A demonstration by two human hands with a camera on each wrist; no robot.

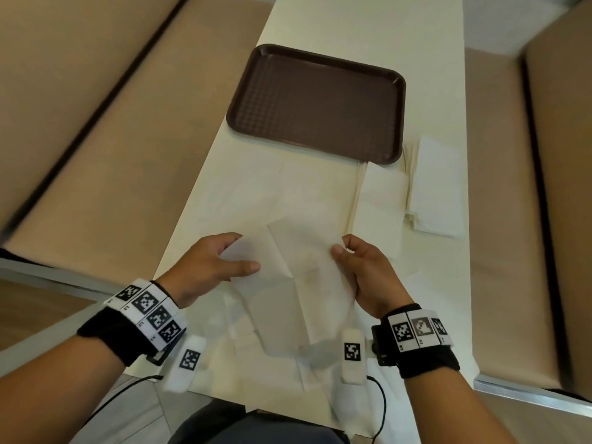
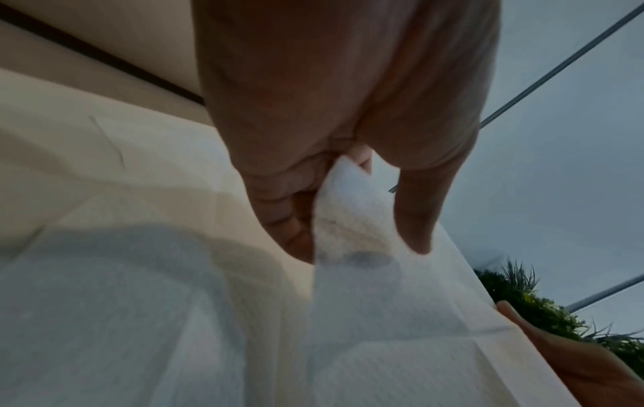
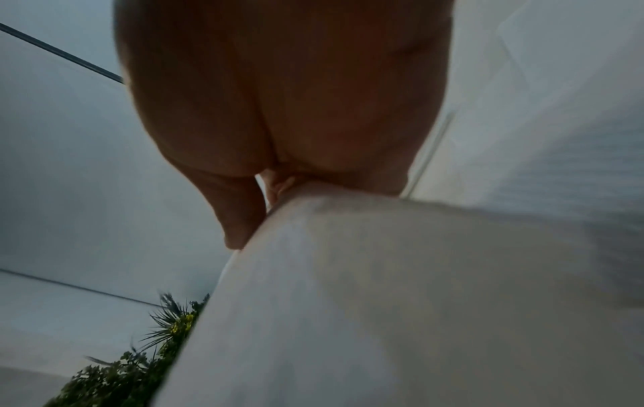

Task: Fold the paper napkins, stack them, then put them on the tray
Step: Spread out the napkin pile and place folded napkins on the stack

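A white paper napkin (image 1: 298,267) hangs unfolded above the table's near end, held by both hands at its upper corners. My left hand (image 1: 224,261) pinches the left corner between thumb and fingers; the left wrist view shows that napkin (image 2: 348,214) squeezed in the fingers. My right hand (image 1: 352,254) pinches the right corner, and the right wrist view shows the napkin (image 3: 383,289) draped under the thumb. The dark brown tray (image 1: 320,100) lies bare further up the table. More white napkins (image 1: 381,203) lie flat to its near right.
A folded napkin stack (image 1: 437,190) sits near the table's right edge. Other unfolded napkins (image 1: 243,193) lie spread on the cream table (image 1: 352,24). Tan bench seats (image 1: 80,123) flank both sides. Cables hang at the near edge.
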